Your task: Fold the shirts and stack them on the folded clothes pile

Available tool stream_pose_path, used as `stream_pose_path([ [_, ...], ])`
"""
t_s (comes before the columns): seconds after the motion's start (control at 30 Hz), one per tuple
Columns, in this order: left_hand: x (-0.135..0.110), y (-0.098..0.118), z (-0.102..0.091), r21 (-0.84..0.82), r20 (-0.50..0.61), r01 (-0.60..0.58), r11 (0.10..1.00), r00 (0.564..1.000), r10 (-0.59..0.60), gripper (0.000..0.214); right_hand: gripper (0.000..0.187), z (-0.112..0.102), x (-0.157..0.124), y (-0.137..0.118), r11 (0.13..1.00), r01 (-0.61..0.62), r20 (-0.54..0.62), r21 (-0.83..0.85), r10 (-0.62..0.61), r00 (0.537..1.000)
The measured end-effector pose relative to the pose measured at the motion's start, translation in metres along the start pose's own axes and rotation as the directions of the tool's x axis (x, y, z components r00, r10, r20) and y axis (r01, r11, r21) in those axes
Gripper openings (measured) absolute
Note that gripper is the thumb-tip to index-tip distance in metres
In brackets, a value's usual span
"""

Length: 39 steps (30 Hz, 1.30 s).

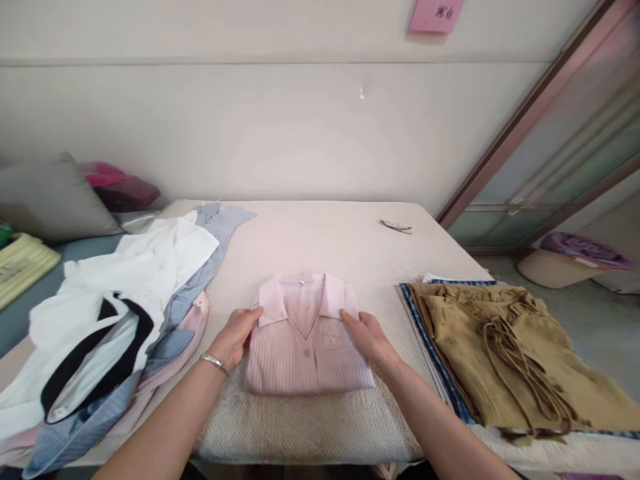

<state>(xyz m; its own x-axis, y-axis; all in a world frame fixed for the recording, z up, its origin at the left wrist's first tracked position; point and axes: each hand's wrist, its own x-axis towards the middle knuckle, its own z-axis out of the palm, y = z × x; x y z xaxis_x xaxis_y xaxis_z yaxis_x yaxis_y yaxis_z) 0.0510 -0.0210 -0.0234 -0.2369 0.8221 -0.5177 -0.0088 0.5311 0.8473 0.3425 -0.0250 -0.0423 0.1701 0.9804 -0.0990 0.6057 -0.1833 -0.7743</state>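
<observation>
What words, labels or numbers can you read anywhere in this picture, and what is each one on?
Pink note on the wall: dark handwriting, too blurred to read.
Pink shirt, chest emblem: too small to tell if it holds letters.
Nothing else shows readable text.

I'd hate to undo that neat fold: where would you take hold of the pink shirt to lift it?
By its two side edges, one hand from each side, fingers slid underneath. The pink shirt lies flat as a stacked rectangle, collar on the far side, so lifting both sides at once should keep the layers together. The left hand and right hand sit there.
</observation>
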Motion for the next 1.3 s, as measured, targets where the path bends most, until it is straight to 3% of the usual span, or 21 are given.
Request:
stream_pose_path([
  [0.13,0.009,0.001,-0.002,0.214,-0.156,-0.123,0.969,0.975,0.158,0.036,0.041,-0.005,0.009,-0.009,0.983,-0.079,0.057,-0.169,0.089,0.994],
  [0.23,0.017,0.002,-0.006,0.498,-0.217,-0.240,0.833,0.896,0.388,0.027,0.044,-0.010,0.019,-0.017,0.944,-0.069,-0.016,-0.323,0.067,0.998],
  [0.3,0.023,0.005,-0.006,0.620,-0.206,-0.250,0.743,0.863,0.462,0.021,0.045,-0.011,0.028,-0.022,0.915,-0.060,-0.050,-0.398,0.043,0.998],
  [0.4,0.033,0.008,-0.003,0.640,-0.205,-0.226,0.735,0.871,0.447,0.020,0.041,-0.007,0.040,-0.023,0.886,-0.049,-0.073,-0.462,0.017,0.997],
  [0.53,0.042,0.008,0.004,0.594,-0.228,-0.218,0.774,0.877,0.422,0.013,0.027,-0.004,0.051,-0.015,0.904,-0.037,-0.088,-0.426,-0.001,0.996],
  [0.67,0.042,0.012,0.006,0.550,-0.212,-0.261,0.793,0.876,0.434,0.007,0.023,-0.005,0.057,-0.008,0.979,0.042,-0.095,-0.200,-0.062,0.994],
  [0.77,0.041,0.017,0.006,0.529,-0.180,-0.281,0.801,0.885,0.430,0.013,0.027,-0.004,0.061,-0.007,0.995,0.100,-0.038,-0.014,-0.101,0.994],
  [0.9,0.037,0.018,0.002,0.586,-0.189,-0.235,0.776,0.891,0.413,0.009,0.021,-0.008,0.061,-0.008,0.981,-0.013,-0.036,-0.192,0.006,0.999],
  [0.97,0.030,0.015,-0.001,0.667,-0.191,-0.210,0.715,0.879,0.436,0.008,0.020,-0.011,0.056,-0.010,0.933,-0.039,-0.075,-0.359,0.013,0.997],
  [1.03,0.022,0.011,-0.004,0.803,-0.158,-0.158,0.575,0.874,0.460,0.015,0.027,-0.014,0.048,-0.013,0.864,-0.066,-0.088,-0.499,0.026,0.996],
  [1.13,0.014,0.004,-0.004,0.935,-0.091,-0.071,0.349,0.899,0.427,0.024,0.034,-0.011,0.035,-0.016,0.855,-0.098,-0.060,-0.509,0.078,0.995],
  [1.2,0.014,0.000,-0.002,0.941,-0.081,-0.058,0.333,0.917,0.390,0.023,0.035,-0.006,0.028,-0.017,0.887,-0.106,-0.015,-0.449,0.111,0.994],
  [1.3,0.021,-0.002,0.003,0.919,-0.065,-0.092,0.384,0.924,0.377,0.022,0.032,0.000,0.024,-0.017,0.924,-0.112,0.068,-0.367,0.146,0.987],
])
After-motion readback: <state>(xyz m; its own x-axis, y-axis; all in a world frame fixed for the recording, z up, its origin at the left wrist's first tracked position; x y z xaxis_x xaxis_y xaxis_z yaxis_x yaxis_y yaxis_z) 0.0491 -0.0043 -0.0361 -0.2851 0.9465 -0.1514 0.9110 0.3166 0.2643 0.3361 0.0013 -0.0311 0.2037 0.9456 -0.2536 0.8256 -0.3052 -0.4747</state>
